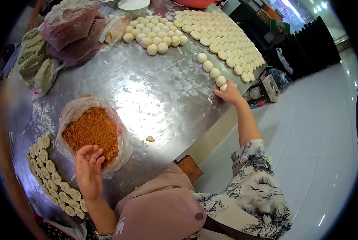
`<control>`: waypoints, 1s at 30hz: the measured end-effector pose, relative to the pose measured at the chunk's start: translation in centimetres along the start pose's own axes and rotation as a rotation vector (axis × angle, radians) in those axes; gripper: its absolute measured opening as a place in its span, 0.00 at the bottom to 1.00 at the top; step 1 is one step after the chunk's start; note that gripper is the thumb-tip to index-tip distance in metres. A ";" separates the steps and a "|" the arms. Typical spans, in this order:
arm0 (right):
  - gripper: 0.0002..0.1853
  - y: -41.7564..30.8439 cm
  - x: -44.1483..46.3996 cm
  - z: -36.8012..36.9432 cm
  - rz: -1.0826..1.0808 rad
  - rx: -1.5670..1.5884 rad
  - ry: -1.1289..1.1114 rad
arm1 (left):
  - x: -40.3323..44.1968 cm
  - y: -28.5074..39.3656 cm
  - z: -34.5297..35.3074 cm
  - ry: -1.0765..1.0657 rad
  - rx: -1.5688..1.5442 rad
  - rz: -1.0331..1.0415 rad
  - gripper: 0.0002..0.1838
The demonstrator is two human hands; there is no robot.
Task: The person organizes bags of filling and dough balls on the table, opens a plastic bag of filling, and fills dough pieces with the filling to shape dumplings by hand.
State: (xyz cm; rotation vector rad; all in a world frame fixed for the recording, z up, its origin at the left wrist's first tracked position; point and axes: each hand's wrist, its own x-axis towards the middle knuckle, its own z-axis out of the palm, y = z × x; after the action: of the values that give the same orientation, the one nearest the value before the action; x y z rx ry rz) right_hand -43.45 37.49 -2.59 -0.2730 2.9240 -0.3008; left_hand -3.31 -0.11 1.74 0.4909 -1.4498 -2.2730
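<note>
My right hand reaches to the table's right edge, its fingers around a white dough ball at the near end of a short row of dough balls. My left hand is raised, palm up with loosely bent fingers and nothing visible in it. It overlaps the near side of a clear plastic bag filled with orange-brown crumbly filling. A small dough scrap lies to the right of the bag.
Round dough balls and rows of flattened dough rounds cover the far side of the metal table. Folded dough pieces lie at near left. Bags of red filling and green dough sit back left. Black stacked trays stand right.
</note>
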 end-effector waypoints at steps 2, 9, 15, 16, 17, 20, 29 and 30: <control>0.44 -1.6 -2.6 -0.9 0.024 0.056 0.129 | -0.9 0.6 -0.5 0.054 0.003 0.018 0.25; 0.37 -12.5 -13.3 3.6 -0.409 0.371 0.048 | -5.9 1.9 -8.3 0.475 0.200 0.000 0.22; 0.27 -24.1 -17.9 3.6 -0.698 0.538 -0.140 | -11.0 4.1 -9.7 0.816 0.727 0.064 0.13; 0.25 -25.1 -18.1 3.9 -0.699 0.496 -0.133 | -11.7 4.0 -9.9 0.841 0.872 0.096 0.13; 0.25 -25.7 -18.0 4.2 -0.716 0.451 -0.168 | -12.5 4.0 -9.8 0.913 0.924 0.007 0.13; 0.24 -27.1 -18.2 5.5 -0.759 0.397 -0.218 | -13.9 2.9 -10.8 0.882 1.344 0.071 0.14; 0.22 -31.4 -20.6 3.5 -0.874 0.367 -0.229 | -12.3 2.5 -13.5 0.445 1.764 -0.174 0.21; 0.22 -31.5 -20.2 3.5 -0.901 0.355 -0.237 | -11.9 2.8 -13.7 0.423 1.731 -0.168 0.18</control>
State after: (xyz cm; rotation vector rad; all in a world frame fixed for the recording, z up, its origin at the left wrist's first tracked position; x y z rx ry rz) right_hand -18.17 10.60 4.29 -1.4302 2.2713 -0.8172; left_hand 14.00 -5.74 -0.27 1.3825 -2.7409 -0.3068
